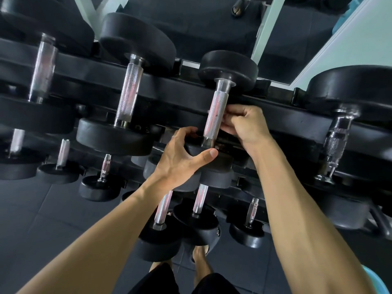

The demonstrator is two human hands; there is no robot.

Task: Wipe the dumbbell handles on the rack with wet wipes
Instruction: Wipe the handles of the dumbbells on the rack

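— Right hand (239,122) curls its fingers round the knurled handle (215,115) of a dumbbell on the rack's (286,122) top tier; whether a wipe sits under them cannot be told.

— And the left hand (182,158)?

— It grips the dumbbell's near head (209,160), thumb over the edge, probably steadying it.

— So which step is this?

— Likely the wiping of this handle, mid-grip.

— Next?

— Probably a slide or twist along the knurling, then a shift to a neighbouring handle (129,90).
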